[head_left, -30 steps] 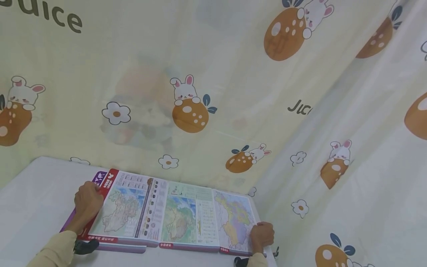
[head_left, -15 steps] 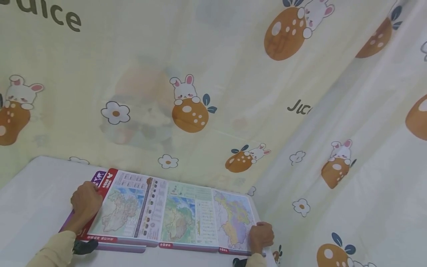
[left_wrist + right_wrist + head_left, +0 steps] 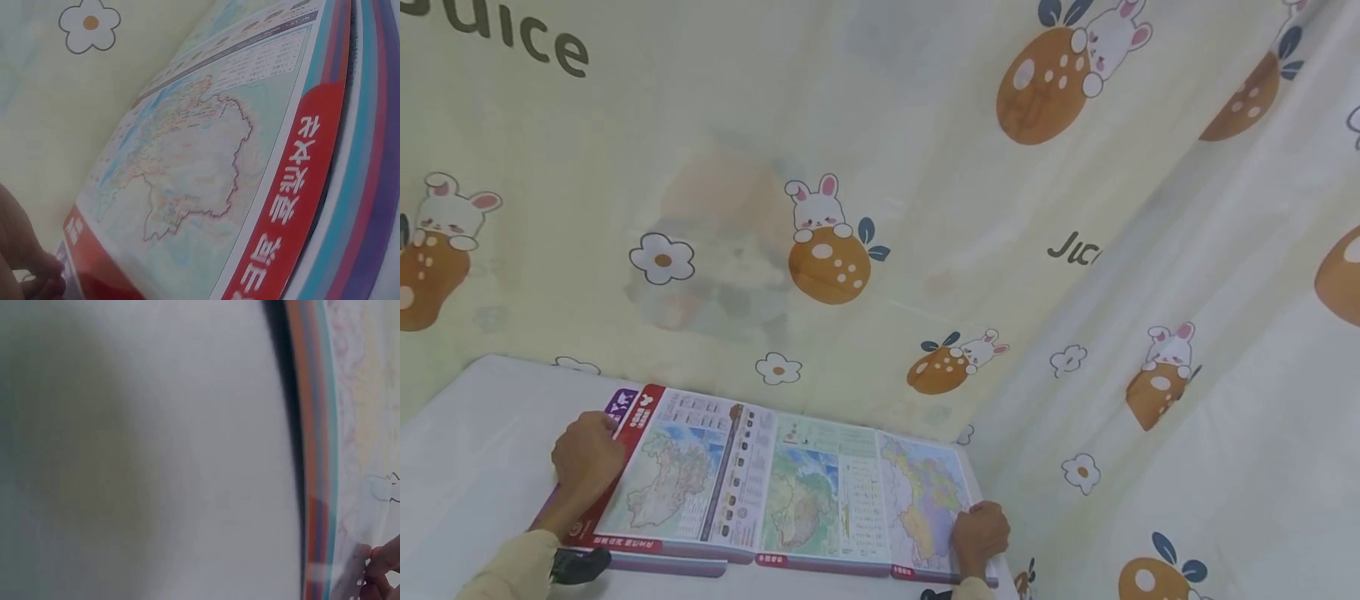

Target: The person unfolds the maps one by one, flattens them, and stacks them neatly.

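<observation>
A fold-out map (image 3: 805, 492) lies spread across the table, its panels side by side, with a red strip and a purple cover (image 3: 622, 404) at the left end. My left hand (image 3: 587, 458) grips that left end, fingers curled at the edge. In the left wrist view, fingertips (image 3: 47, 281) show beside the purple corner, and a red band with white characters runs along the near edge. At the other end, my right hand (image 3: 981, 533) holds the last panel, which bears a map in several colours. The right wrist view has its thumb and finger (image 3: 378, 569) pinching the sheet.
The white table (image 3: 467, 450) extends to the left of the map. Behind it hangs a pale curtain (image 3: 880, 125) printed with rabbits, oranges and flowers, which continues down the right side. Dark straps (image 3: 580, 565) sit at both wrists.
My left hand has shifted slightly left along the map's end, and my right hand a little left too. The map stays spread out; the head view has tilted up slightly.
</observation>
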